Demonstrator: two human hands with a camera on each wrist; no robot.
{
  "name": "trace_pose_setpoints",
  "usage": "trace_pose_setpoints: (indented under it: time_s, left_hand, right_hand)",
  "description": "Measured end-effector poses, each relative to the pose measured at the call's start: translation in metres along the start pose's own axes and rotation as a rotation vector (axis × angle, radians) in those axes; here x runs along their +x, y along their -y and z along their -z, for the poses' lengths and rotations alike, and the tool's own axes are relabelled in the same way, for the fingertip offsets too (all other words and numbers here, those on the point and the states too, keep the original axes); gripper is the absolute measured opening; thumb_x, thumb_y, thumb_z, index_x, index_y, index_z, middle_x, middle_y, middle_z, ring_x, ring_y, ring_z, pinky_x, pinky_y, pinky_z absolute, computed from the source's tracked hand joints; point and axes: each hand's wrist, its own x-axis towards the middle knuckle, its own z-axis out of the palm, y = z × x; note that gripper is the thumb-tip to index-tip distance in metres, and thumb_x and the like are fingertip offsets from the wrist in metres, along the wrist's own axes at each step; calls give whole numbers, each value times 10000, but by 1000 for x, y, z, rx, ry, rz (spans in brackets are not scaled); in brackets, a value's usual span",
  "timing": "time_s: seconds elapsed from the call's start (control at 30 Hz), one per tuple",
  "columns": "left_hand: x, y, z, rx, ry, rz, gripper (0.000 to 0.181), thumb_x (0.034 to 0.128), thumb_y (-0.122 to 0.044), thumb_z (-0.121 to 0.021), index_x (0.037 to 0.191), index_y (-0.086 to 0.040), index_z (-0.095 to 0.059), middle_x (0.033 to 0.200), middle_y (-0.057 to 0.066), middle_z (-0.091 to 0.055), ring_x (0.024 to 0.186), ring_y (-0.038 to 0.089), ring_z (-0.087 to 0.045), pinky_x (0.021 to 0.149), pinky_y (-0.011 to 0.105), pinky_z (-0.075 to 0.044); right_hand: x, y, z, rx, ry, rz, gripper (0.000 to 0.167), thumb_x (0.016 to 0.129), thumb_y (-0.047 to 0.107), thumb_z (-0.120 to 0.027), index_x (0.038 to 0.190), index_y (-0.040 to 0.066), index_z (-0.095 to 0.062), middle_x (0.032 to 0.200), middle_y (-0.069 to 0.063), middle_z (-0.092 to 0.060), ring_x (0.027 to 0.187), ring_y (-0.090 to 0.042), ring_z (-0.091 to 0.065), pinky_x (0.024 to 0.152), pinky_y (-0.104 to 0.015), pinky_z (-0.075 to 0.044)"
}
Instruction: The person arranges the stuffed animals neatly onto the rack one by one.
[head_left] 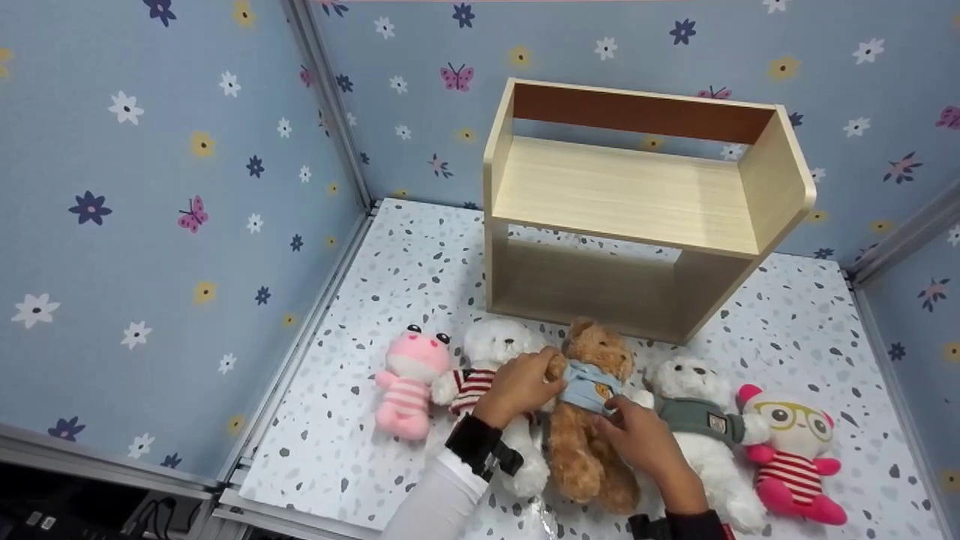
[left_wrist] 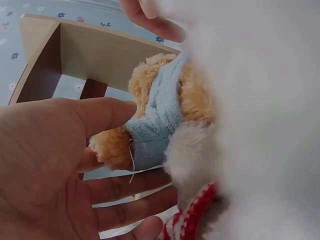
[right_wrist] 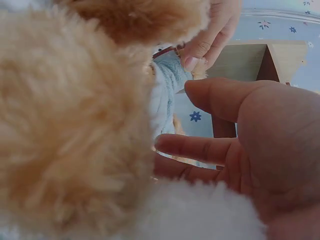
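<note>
A brown teddy bear (head_left: 598, 442) in a light blue shirt lies on its back in the middle of a row of plush toys. My left hand (head_left: 523, 382) holds its arm on the left side, thumb on one side and fingers on the other. In the left wrist view the blue sleeve (left_wrist: 152, 142) and furry paw (left_wrist: 112, 147) show between thumb and fingers. At the bear's other side, my right hand (head_left: 645, 439) has its fingertips against the shirt, thumb and fingers apart. Brown fur (right_wrist: 75, 130) fills much of the right wrist view.
Left of the bear lie a white plush bear (head_left: 499, 345) in a striped top and a pink frog plush (head_left: 409, 382). To the right are a white bear (head_left: 694, 409) in green and a pink panda plush (head_left: 795, 465) with glasses. A two-tier wooden shelf (head_left: 630, 187) stands behind.
</note>
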Motion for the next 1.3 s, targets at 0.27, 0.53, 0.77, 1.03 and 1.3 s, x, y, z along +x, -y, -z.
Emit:
trace_pose_setpoints:
  time_s: [0.27, 0.53, 0.77, 1.03, 1.3]
  left_hand:
    - [1, 3, -1, -5, 3, 26, 483, 959, -412, -688, 1371, -180, -583, 895, 21, -711, 802, 222, -684, 669, 350, -528]
    - [1, 4, -3, -51, -3, 36, 424, 936, -368, -723, 1303, -188, -612, 860, -8, -686, 737, 163, -635, 657, 313, -515]
    - [-1, 2, -4, -56, -6, 34, 412, 943, -339, -722, 1308, -182, -613, 928, 20, -720, 786, 187, -669, 721, 342, -556]
    - [2, 2, -4, -56, -3, 56, 427, 942, -341, -720, 1326, -193, -605, 954, 22, -723, 812, 196, -672, 757, 363, -564]
    - [2, 3, -4, -26, -15, 32, 409, 951, -346, -714, 1304, -174, -598, 961, 50, -732, 832, 235, -693, 727, 376, -562]
  right_hand:
    - [0, -4, -6, -57, 26, -15, 312, 988, 372, -654, 1167, 116, -656, 928, -38, -718, 799, -166, -656, 719, -420, -515]
    - [0, -5, -6, -67, 77, -37, 313, 1007, 350, -623, 1204, 106, -610, 827, -29, -659, 689, -168, -577, 625, -363, -416]
    - [2, -9, -9, -72, 120, -84, 343, 1008, 380, -613, 1185, 91, -556, 873, -51, -677, 716, -185, -619, 626, -377, -434]
    - [2, -11, -14, -30, 123, -91, 413, 976, 426, -652, 1130, 88, -472, 776, -55, -604, 639, -205, -566, 570, -350, -362]
    - [6, -12, -20, 8, 152, -94, 460, 943, 336, -685, 1168, 49, -405, 842, -71, -632, 680, -204, -584, 610, -361, -371]
